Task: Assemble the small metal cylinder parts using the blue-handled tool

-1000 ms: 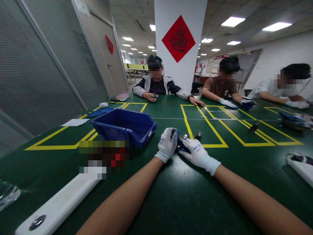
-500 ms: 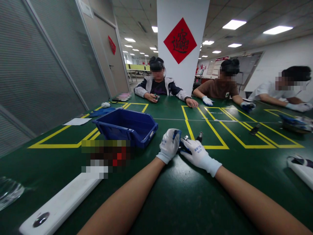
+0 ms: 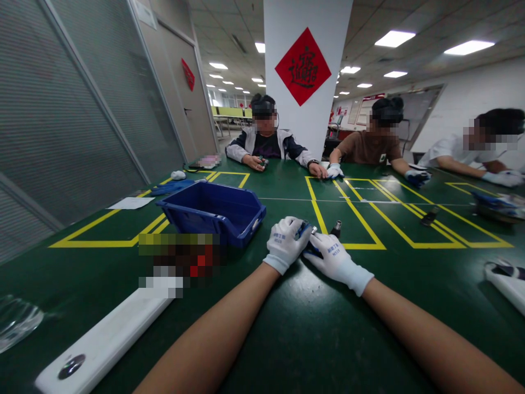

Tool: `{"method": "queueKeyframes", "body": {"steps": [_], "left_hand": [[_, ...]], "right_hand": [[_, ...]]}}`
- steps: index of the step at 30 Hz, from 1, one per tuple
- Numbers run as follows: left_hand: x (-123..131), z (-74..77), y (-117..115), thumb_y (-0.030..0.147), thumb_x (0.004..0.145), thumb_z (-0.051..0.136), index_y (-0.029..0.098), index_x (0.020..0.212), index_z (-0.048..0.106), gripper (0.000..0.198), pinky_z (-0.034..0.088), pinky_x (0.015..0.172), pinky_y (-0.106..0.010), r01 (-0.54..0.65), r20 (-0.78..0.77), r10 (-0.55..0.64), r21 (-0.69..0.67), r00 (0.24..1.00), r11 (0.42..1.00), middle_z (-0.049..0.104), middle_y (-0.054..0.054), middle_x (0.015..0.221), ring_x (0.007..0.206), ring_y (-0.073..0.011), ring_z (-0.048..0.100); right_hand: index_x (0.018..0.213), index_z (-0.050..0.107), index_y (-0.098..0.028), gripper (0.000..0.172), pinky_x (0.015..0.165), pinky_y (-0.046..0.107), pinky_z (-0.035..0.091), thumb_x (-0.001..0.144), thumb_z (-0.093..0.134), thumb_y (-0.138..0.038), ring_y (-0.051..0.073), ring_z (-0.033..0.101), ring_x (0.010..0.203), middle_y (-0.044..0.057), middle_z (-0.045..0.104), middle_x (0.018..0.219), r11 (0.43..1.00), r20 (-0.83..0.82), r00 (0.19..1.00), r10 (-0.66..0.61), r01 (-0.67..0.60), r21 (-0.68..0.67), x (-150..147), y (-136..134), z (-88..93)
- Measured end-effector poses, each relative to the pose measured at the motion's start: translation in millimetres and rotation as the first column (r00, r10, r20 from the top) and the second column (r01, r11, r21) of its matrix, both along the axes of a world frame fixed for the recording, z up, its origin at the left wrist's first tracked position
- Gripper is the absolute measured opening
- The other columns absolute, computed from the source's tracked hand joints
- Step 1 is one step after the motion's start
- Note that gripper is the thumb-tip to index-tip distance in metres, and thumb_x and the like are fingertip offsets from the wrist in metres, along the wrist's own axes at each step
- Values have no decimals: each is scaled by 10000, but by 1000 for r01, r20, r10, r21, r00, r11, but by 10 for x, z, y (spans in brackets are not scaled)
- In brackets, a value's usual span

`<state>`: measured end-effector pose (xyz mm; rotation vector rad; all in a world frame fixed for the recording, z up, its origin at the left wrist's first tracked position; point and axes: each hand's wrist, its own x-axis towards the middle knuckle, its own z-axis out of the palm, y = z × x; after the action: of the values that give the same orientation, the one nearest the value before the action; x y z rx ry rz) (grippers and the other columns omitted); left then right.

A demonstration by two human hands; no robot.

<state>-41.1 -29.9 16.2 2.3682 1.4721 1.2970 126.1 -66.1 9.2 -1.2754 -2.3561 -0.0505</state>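
My left hand (image 3: 287, 241), in a white glove with a blue coated palm, is closed, its fingertips meeting my right hand over the table. My right hand (image 3: 337, 257), gloved alike, is curled round a small dark piece with a shiny metal end (image 3: 314, 230) that peeks out between the hands. Another small metallic tip (image 3: 304, 223) shows above my left fingers. The gloves hide most of what is held. Just beyond my right hand is a small black object with a metal tip (image 3: 337, 227).
A blue open-front bin (image 3: 213, 210) stands left of my hands. A white bar-shaped object (image 3: 110, 334) lies at front left, partly pixelated. Clear plastic (image 3: 18, 323) is at the left edge. Yellow tape (image 3: 365, 246) marks the green table. Three people sit opposite; a small dark item (image 3: 429, 216) lies right.
My left hand has turned over and its fingers have moved right, onto the piece at my right hand. A co-worker's gloved hand across the table has shifted left.
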Motion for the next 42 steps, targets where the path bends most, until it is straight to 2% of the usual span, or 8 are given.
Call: {"method": "queueKeyframes", "body": {"steps": [7,11,20,23,27,31,36,42], "left_hand": [[-38,-43,63,498,894,393,223,1008,618,373,448,847,-315,92,-61,-97,-80,993,993,619,-51,995,946,-195,578],[-41,-24,16,503,892,395,223,1158,548,416,436,890,-333,136,-73,-140,-55,987,989,610,-55,1056,1007,-204,561],[-31,-74,69,563,892,316,230,1094,580,471,430,902,-333,78,-123,-104,-201,987,977,621,-50,1072,1015,-209,566],[-45,-80,75,623,863,311,227,1172,543,552,426,910,-345,62,-163,-103,-237,981,969,608,-61,1111,1037,-223,556],[-37,-91,65,641,837,356,222,1318,411,640,398,948,-357,44,-195,-76,-167,978,985,550,-69,1229,1111,-237,509],[-7,-125,71,594,884,272,216,1147,547,536,406,922,-367,-43,-245,-8,-203,969,978,608,-62,1099,1053,-235,537],[-16,-118,82,591,844,374,208,1058,577,484,408,930,-362,-31,-309,-36,-209,950,977,598,-71,1093,1054,-242,532],[-29,-87,86,524,798,473,207,1084,566,438,404,956,-381,31,-358,-118,-240,926,970,577,-88,1125,1056,-255,532]], "right_hand": [[1211,516,-197,420,904,396,406,854,518,-419,247,541,1050,114,576,1171,1000,22,1000,-4,4,10,-1,0,-17],[1155,542,-185,371,875,383,418,860,512,-408,236,559,998,116,589,1133,1000,33,999,-9,9,9,-9,3,-12],[1201,524,-199,412,897,395,411,857,513,-426,242,549,1033,109,580,1160,1000,32,999,-7,7,-2,4,6,-6],[1196,537,-206,399,905,394,412,861,506,-419,237,552,1035,100,595,1138,1000,29,1000,-8,8,-8,-7,-5,-11],[1238,527,-223,421,933,407,406,857,510,-403,247,532,1090,105,574,1197,993,-14,993,-119,120,13,-8,12,-71],[1276,510,-233,411,957,404,412,886,462,-352,238,526,1114,99,568,1220,978,-130,970,-203,209,27,48,76,-124],[1332,452,-232,425,1012,387,389,917,384,-297,212,483,1179,85,534,1263,974,-337,933,-123,179,139,77,71,-59],[1426,300,-219,602,1027,470,359,866,479,-349,284,343,1301,119,337,1432,955,-243,970,-19,89,282,-41,-105,53]]}}
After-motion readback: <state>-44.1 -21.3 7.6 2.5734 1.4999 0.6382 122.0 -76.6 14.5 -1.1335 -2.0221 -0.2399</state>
